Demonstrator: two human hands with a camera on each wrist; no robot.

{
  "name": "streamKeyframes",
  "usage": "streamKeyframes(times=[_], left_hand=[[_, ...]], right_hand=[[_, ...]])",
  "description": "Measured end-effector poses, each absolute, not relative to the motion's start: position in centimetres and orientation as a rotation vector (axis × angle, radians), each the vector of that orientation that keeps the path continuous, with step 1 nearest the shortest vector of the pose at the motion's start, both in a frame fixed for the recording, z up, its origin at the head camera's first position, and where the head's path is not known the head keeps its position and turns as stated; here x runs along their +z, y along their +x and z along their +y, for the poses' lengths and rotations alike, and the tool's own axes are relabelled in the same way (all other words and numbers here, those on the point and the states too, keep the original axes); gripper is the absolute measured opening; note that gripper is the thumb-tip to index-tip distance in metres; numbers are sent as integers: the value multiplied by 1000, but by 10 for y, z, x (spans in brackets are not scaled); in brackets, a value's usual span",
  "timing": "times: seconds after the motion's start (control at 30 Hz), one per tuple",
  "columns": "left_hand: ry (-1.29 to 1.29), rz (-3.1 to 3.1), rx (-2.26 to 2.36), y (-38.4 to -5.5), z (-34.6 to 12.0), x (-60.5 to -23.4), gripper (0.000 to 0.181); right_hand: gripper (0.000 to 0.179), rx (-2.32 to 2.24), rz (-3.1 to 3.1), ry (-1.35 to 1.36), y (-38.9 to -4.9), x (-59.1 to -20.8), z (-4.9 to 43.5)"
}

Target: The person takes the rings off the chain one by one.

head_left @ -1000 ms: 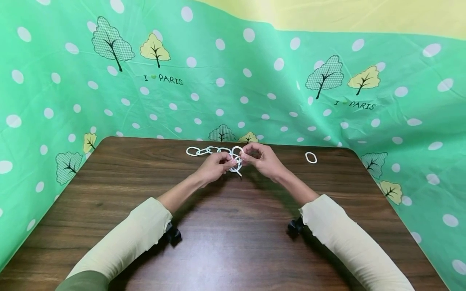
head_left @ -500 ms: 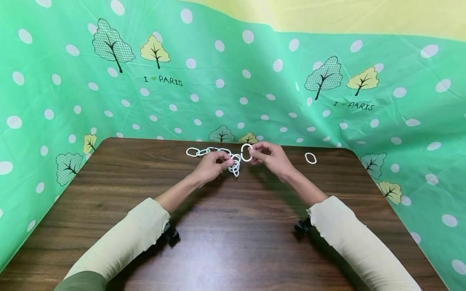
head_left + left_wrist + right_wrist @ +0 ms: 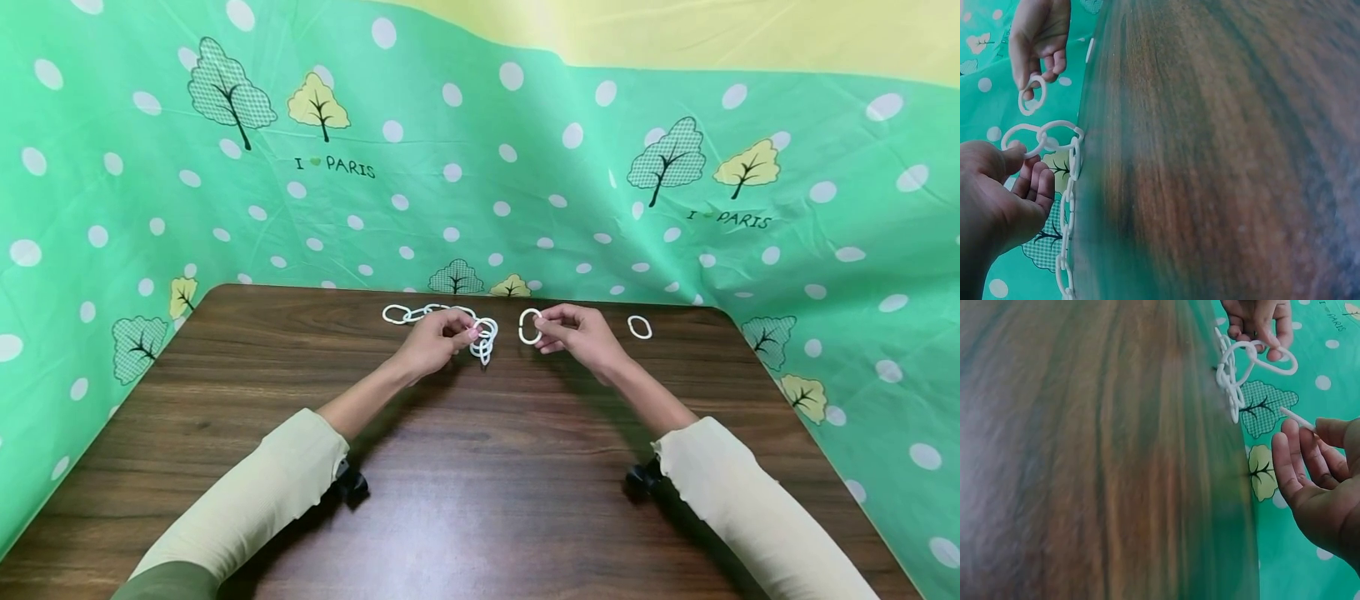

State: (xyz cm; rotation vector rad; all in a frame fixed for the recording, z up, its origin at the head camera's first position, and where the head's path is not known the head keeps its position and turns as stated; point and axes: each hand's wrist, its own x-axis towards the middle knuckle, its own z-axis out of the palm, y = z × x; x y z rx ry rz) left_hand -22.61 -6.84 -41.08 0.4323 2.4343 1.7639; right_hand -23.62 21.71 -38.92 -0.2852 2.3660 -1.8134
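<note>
My left hand (image 3: pixel 435 340) pinches the raised end link (image 3: pixel 1021 127) of a white plastic chain between thumb and fingers. From that link the chain (image 3: pixel 1072 164) hangs down to the table, and the rest of it lies leftward near the back edge. Partly behind the left hand, some of its links are hidden in the head view. To the right, my right hand (image 3: pixel 585 337) pinches a separate white oval link (image 3: pixel 522 327), held up above the table. A small gap shows in this link's side. In the right wrist view it appears nearly edge-on, apart from the chain.
Another loose white oval link (image 3: pixel 631 324) lies on the dark wooden table (image 3: pixel 480 467), right of the right hand. Just behind the table's back edge hangs a green dotted cloth (image 3: pixel 450 208) printed with trees. A dark device (image 3: pixel 352 483) sits under each sleeve cuff.
The right hand has drawn away to the right with its link, which earlier overlapped the chain and now stands apart from it. The left hand has stayed nearly in place, holding the chain.
</note>
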Motion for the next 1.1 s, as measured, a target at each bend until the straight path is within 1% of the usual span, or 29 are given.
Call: streamKeyframes(times=[0.5, 1.1], left_hand=[[426, 2443, 1763, -224, -71, -408, 10], [430, 2427, 1783, -224, -71, -409, 14]], right_hand=[[34, -1763, 2401, -190, -234, -393, 242], [35, -1677, 2446, -106, -232, -386, 269]])
